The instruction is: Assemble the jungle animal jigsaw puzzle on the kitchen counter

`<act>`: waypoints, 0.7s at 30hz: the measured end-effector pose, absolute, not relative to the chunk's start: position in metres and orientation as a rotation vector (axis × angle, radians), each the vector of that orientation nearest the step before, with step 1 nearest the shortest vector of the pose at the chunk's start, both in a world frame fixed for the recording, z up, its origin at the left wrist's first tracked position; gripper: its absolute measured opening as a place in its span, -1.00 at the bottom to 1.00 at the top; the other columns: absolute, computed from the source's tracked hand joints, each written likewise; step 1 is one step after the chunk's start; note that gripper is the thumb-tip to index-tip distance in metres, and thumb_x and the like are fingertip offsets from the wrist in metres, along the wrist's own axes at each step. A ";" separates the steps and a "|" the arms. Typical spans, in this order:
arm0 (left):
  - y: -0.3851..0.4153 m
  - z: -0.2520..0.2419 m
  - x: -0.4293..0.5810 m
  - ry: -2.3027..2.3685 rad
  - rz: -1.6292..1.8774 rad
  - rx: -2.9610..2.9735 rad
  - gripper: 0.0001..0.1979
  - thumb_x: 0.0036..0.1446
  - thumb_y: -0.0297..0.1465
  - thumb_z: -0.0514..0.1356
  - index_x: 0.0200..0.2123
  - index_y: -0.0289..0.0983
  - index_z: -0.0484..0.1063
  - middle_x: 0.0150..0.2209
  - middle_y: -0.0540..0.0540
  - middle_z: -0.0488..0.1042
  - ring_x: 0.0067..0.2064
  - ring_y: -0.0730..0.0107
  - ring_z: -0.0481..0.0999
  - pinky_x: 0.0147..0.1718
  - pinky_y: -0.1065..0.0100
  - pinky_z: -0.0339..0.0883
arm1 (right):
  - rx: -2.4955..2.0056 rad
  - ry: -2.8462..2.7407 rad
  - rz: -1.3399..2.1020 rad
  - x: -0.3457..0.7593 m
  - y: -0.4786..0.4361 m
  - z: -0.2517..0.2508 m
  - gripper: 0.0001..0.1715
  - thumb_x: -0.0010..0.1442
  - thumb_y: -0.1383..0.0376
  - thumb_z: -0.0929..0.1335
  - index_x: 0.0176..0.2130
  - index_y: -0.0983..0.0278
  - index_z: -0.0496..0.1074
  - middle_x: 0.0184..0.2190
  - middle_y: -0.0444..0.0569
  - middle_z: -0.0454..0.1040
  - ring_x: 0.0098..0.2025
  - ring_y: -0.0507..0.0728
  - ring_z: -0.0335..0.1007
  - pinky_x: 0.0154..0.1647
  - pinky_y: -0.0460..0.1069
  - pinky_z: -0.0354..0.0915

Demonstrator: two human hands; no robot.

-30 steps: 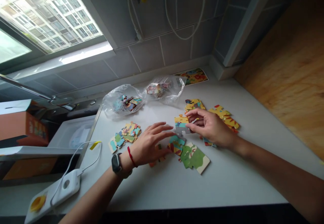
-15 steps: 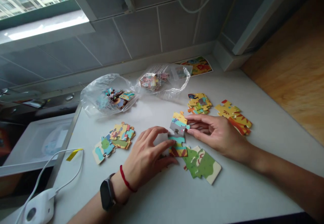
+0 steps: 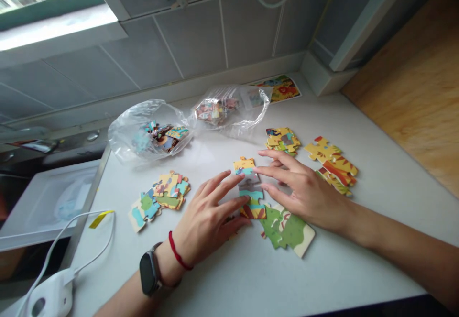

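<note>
Two puzzle pieces lie end to end in the middle of the counter: an upper puzzle piece (image 3: 246, 169) in yellow, blue and grey, and a lower puzzle piece (image 3: 252, 205) with grey, teal and brown bands. Fingers of my left hand (image 3: 208, 216) rest along their left edges, spread apart. My right hand (image 3: 301, 183) is open too, its fingertips at the right edge of the upper piece. Green puzzle pieces (image 3: 287, 231) overlap just below my right hand. Whether the two middle pieces are fully locked cannot be told.
More puzzle pieces lie in piles at left (image 3: 161, 197), at back right (image 3: 282, 139) and at far right (image 3: 335, 164). Clear plastic bags (image 3: 122, 128) with pieces stand behind, beside a picture card (image 3: 287, 89). A white corded device (image 3: 50, 293) sits at front left.
The upper piece has come down and left against the lower piece. My right fingers have loosened and spread. My left fingers have stretched up towards the upper piece.
</note>
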State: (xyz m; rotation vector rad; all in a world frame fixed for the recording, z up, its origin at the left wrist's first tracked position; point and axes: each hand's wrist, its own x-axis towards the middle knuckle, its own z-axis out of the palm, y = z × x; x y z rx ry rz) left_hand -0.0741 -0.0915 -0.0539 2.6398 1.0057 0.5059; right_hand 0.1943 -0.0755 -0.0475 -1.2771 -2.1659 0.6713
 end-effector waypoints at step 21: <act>-0.090 -0.052 -0.074 0.985 0.506 2.667 -0.72 0.36 -0.21 0.28 0.06 -0.16 0.56 0.29 -0.11 0.49 0.37 -0.04 0.35 0.18 -0.12 0.46 | -1.070 -2.547 0.324 0.200 -0.084 -0.054 -0.63 0.40 0.27 0.38 0.16 0.19 0.55 0.29 0.07 0.46 0.41 0.32 0.26 0.40 0.31 0.32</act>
